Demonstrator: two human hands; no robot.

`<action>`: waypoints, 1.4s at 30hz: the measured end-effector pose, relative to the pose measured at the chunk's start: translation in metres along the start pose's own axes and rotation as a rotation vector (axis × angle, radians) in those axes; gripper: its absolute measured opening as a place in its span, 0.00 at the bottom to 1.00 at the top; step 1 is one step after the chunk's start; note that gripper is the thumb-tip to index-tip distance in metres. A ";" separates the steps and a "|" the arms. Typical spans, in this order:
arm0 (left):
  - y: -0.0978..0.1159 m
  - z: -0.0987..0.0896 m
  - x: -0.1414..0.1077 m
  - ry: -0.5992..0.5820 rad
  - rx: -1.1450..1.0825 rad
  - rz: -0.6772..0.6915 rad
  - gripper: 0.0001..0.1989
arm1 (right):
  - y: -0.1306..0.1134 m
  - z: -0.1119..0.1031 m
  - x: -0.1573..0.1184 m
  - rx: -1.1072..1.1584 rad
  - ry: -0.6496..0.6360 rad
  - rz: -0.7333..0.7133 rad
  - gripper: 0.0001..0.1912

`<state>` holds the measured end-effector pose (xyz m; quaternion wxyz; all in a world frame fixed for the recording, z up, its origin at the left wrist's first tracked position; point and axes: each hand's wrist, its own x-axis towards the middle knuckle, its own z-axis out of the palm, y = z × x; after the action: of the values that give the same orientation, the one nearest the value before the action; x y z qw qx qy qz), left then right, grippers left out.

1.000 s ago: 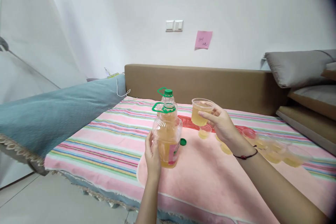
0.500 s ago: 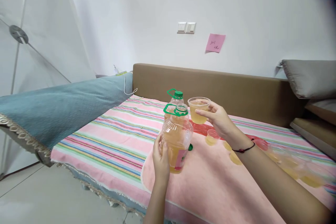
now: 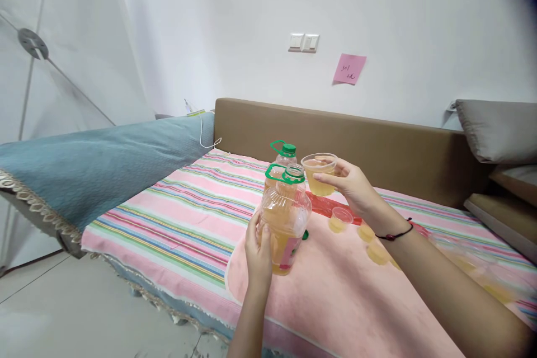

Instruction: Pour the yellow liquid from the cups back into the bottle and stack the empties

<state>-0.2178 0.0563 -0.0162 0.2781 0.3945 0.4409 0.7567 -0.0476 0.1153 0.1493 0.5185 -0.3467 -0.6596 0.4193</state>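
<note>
My left hand (image 3: pixel 259 249) is wrapped round the lower left side of a clear juice bottle (image 3: pixel 282 221), which stands uncapped with a green handle ring at its neck. Yellowish juice fills part of it. In my right hand (image 3: pixel 350 182) is a clear plastic cup (image 3: pixel 319 175) of pale yellow juice, held up just right of the bottle's mouth. Behind the first bottle a second bottle (image 3: pixel 288 150) wears its green cap. A loose green cap (image 3: pixel 305 234) lies beside the front bottle. Another cup of juice (image 3: pixel 339 220) sits below my right hand.
Several more filled cups (image 3: pixel 377 253) stand on the pink mat (image 3: pixel 319 296), partly behind my right forearm. Red plastic wrapping (image 3: pixel 323 201) lies behind them on the striped cloth (image 3: pixel 188 218). A brown backrest (image 3: pixel 356 142) runs along the wall, with cushions (image 3: pixel 499 131) at right.
The view has shifted slightly, so the wall items sit a little further right. Both hands keep their hold on the bottle and the cup, nearly unmoved.
</note>
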 end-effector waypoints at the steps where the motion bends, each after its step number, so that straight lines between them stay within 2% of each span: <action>1: 0.000 0.000 0.000 0.000 0.004 0.006 0.25 | -0.001 0.000 0.000 -0.004 -0.004 -0.001 0.24; 15: -0.001 -0.001 0.000 -0.014 0.030 0.025 0.23 | -0.012 -0.007 0.006 -0.153 -0.095 -0.037 0.24; 21: -0.002 -0.001 0.000 -0.005 0.036 0.017 0.22 | -0.016 -0.008 0.008 -0.216 -0.076 -0.025 0.26; 30: -0.002 -0.002 -0.002 -0.012 0.035 -0.005 0.23 | -0.030 -0.006 0.010 -0.271 -0.124 -0.030 0.20; 42: -0.003 -0.002 -0.001 -0.006 0.055 0.010 0.22 | -0.034 -0.010 0.015 -0.298 -0.176 -0.025 0.22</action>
<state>-0.2187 0.0556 -0.0200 0.2644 0.4066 0.4588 0.7445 -0.0422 0.1170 0.1875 0.4069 -0.3736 -0.7614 0.3394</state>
